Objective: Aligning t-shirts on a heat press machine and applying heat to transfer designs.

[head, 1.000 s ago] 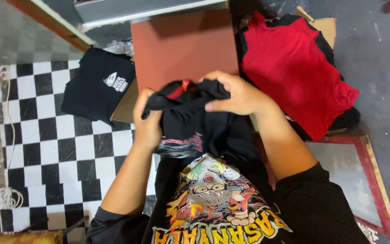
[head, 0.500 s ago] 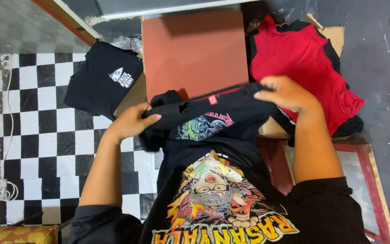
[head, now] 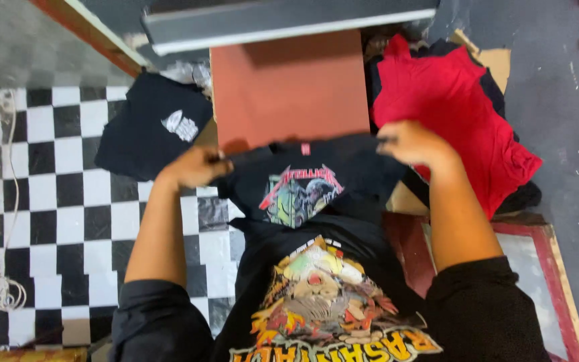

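I see my left hand and right hand each clenched on a shoulder of the black printed shirt — stretched flat at the near edge of the red-brown platen, small red neck label centred — red shirts right, folded black shirt left.

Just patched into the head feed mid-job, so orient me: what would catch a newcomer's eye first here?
First, the black printed T-shirt stretched flat at centre, with the left hand and right hand each keeping a grip on one shoulder edge. Behind it lies a reddish-brown flat pad under a grey bar, and a bright red garment is heaped at right. At left, a folded black shirt rests on the black-and-white checkered floor.
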